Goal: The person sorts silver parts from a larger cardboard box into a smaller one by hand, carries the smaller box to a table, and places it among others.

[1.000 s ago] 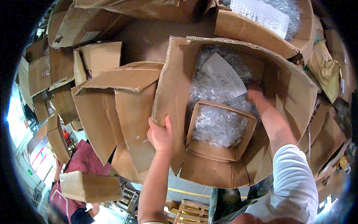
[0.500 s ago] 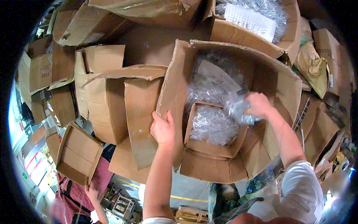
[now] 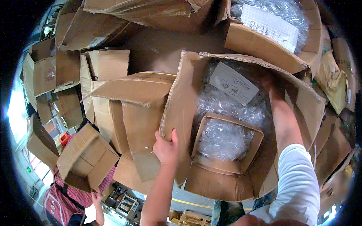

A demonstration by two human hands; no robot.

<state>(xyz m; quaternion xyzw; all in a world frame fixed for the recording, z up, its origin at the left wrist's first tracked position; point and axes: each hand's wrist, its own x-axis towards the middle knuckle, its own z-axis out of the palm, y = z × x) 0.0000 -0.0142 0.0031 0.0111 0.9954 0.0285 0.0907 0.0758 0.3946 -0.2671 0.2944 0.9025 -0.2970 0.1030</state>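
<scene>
A large open cardboard box stands before me. My left hand grips the edge of its left side flap, thumb on one face and fingers round the other. My right hand reaches deep into the far right of the box, in dark shadow; its fingers cannot be made out. Inside the box stands a smaller open carton filled with clear plastic pieces. Beyond it lie more clear plastic bags, with a sheet of handwritten paper on top.
Another box of clear plastic, bearing a handwritten sheet, stands at the far right. Large cardboard boxes crowd the left and back. At the lower left a person in a red checked top carries an open carton.
My right hand has gone from beside the small carton, where it held clear plastic, into the box's far right corner. The other person's carton has tilted and moved right.
</scene>
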